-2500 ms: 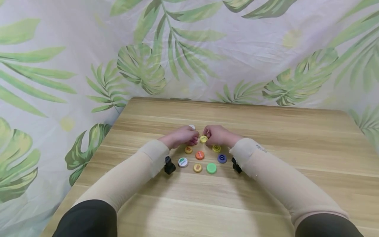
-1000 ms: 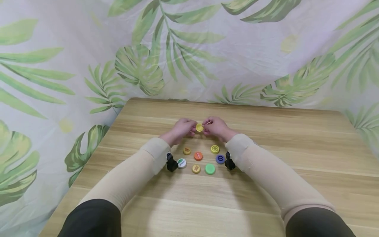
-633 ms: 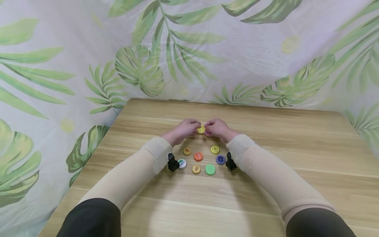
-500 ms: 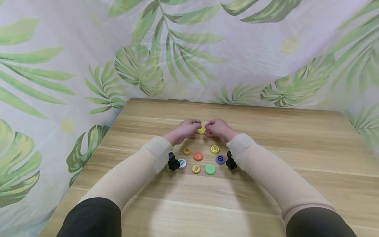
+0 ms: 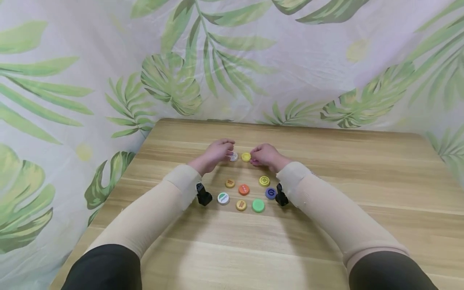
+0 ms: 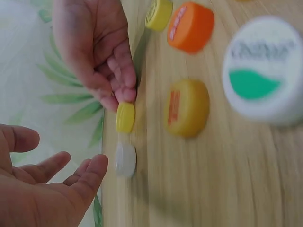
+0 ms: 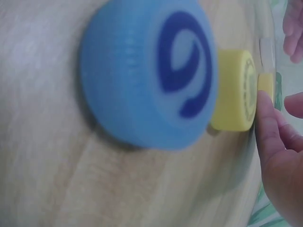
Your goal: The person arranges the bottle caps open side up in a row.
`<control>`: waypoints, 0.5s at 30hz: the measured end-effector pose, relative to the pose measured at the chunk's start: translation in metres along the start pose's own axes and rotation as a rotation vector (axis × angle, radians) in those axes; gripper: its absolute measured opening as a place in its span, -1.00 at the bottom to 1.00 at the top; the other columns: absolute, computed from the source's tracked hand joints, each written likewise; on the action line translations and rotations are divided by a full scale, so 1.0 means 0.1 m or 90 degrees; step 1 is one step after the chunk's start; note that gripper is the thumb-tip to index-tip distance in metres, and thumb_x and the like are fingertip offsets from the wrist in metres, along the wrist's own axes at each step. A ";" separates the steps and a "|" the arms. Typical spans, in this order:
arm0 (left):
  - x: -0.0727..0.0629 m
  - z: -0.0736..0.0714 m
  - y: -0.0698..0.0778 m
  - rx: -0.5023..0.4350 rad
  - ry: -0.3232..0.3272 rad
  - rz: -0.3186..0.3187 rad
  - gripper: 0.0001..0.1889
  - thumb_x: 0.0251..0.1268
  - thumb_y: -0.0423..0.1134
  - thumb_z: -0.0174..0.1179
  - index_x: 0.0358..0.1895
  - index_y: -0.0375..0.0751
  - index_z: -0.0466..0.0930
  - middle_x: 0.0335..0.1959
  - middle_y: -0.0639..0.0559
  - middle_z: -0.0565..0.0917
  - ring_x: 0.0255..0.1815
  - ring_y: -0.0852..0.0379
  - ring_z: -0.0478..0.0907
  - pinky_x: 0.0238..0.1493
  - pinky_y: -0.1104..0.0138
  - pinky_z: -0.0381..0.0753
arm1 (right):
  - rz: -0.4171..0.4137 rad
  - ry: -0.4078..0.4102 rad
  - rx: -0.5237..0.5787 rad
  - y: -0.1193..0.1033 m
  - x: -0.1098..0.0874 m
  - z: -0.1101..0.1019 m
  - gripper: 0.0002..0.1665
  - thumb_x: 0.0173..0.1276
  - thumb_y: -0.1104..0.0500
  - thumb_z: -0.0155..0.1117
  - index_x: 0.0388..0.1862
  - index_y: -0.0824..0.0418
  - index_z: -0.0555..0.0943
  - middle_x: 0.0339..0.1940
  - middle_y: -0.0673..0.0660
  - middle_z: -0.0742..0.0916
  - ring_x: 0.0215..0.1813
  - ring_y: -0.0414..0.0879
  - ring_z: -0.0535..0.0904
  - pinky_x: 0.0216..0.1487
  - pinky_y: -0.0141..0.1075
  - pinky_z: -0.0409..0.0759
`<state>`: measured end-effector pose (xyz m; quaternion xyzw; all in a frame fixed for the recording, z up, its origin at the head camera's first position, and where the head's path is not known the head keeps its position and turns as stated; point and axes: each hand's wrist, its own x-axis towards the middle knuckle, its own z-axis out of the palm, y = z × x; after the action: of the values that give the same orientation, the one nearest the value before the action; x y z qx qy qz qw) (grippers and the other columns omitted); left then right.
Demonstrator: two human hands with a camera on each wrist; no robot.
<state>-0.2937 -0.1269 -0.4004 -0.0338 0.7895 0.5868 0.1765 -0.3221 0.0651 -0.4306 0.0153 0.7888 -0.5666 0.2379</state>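
At the back of the group, a yellow bottle cap (image 5: 245, 156) lies beside a white bottle cap (image 5: 234, 157) on the wooden table. My right hand (image 5: 267, 156) touches the yellow cap's right edge with its fingertips. In the right wrist view the index finger (image 7: 268, 125) lies straight against that cap, the thumb held apart. My left hand (image 5: 216, 153) is just left of the white cap and partly covers it in the head view. The left wrist view shows its fingers spread, holding nothing, a small gap from the white cap (image 6: 126, 160).
Nearer me lie more bottle caps: amber (image 5: 230, 183), orange (image 5: 244, 189), yellow with a round mark (image 5: 264, 181), blue (image 5: 270, 193), white-and-green (image 5: 223, 198), a second amber (image 5: 241, 205) and green (image 5: 258, 206). A leaf-print cloth (image 5: 232, 60) hangs behind the table.
The yellow cap has gone from among the nearer caps to the back, beside the white one. My left hand has let go and drawn left; the right hand stays at the cap.
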 end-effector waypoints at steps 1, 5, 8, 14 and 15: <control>-0.01 -0.03 -0.01 -0.007 0.003 -0.001 -0.51 0.67 -0.27 -0.15 0.52 -0.37 0.26 0.43 -0.36 0.37 0.41 -0.20 0.39 0.40 0.08 0.45 | -0.001 0.000 0.000 0.00 0.00 0.00 -0.66 0.58 0.36 0.09 0.21 0.54 0.55 -0.21 0.20 0.68 -0.22 -0.14 0.63 -0.08 -0.41 0.71; -0.04 -0.14 -0.07 -0.013 0.001 -0.009 -0.51 0.66 -0.30 -0.16 0.53 -0.41 0.23 0.45 -0.36 0.35 0.40 -0.21 0.39 0.42 0.07 0.43 | -0.003 0.001 -0.003 0.00 0.02 0.02 -0.65 0.55 0.38 0.11 0.21 0.54 0.55 -0.14 0.23 0.69 -0.18 -0.12 0.63 -0.06 -0.41 0.70; -0.09 -0.19 -0.11 -0.007 -0.003 -0.020 -0.50 0.65 -0.32 -0.16 0.53 -0.42 0.21 0.43 -0.34 0.37 0.37 -0.21 0.42 0.40 0.07 0.45 | -0.006 -0.001 -0.019 -0.01 0.01 0.03 -0.64 0.52 0.40 0.14 0.22 0.53 0.55 -0.06 0.27 0.69 -0.16 -0.11 0.63 -0.04 -0.41 0.69; -0.14 -0.22 -0.18 -0.057 -0.022 -0.063 -0.53 0.70 -0.28 -0.16 0.47 -0.53 0.22 0.23 -0.34 0.44 0.17 -0.11 0.51 0.34 0.14 0.52 | -0.006 -0.007 -0.040 -0.03 -0.01 0.05 -0.59 0.45 0.44 0.14 0.26 0.49 0.54 0.02 0.29 0.69 -0.11 -0.10 0.64 -0.03 -0.40 0.69; -0.13 -0.22 -0.19 -0.069 -0.027 -0.071 -0.53 0.70 -0.28 -0.15 0.46 -0.53 0.22 0.21 -0.32 0.45 0.15 -0.09 0.52 0.34 0.15 0.52 | -0.005 -0.007 -0.037 -0.02 -0.01 0.06 -0.59 0.45 0.44 0.13 0.26 0.48 0.54 0.01 0.29 0.69 -0.11 -0.09 0.64 -0.04 -0.40 0.69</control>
<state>-0.2816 -0.1554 -0.4079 -0.0747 0.7499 0.6183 0.2231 -0.3200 0.0593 -0.4296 0.0023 0.8039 -0.5442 0.2400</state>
